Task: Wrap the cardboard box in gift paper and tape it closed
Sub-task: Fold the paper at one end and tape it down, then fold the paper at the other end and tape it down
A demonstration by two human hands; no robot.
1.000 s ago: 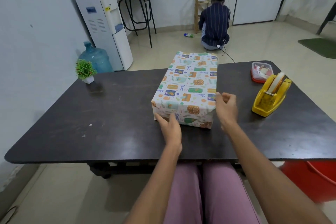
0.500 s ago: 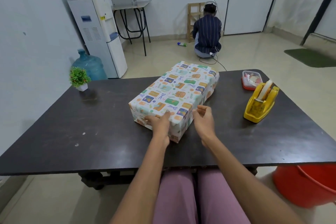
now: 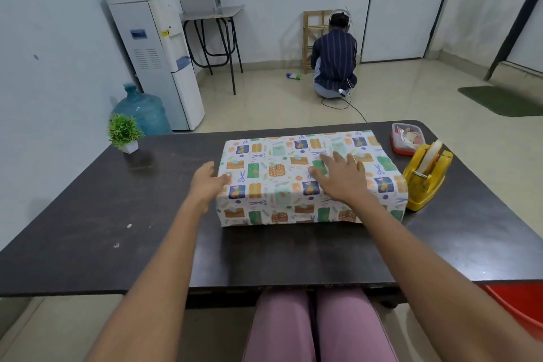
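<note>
Right hand [image 3: 342, 178] flat atop wrapped box [image 3: 293, 185], left hand [image 3: 207, 182] touching its end, lying crosswise

Saw a wrapped box [image 3: 293, 179] lying lengthwise across the dark table [image 3: 88, 214]. Right hand [image 3: 342, 178] rested flat on the box top, fingers spread. Left hand [image 3: 207, 182] touched the left end of the box. Noted a yellow tape dispenser [image 3: 427, 175] just beside the right end of the box, a red container [image 3: 407, 138] behind it, a small potted plant [image 3: 125, 132] at the far left corner.
</note>
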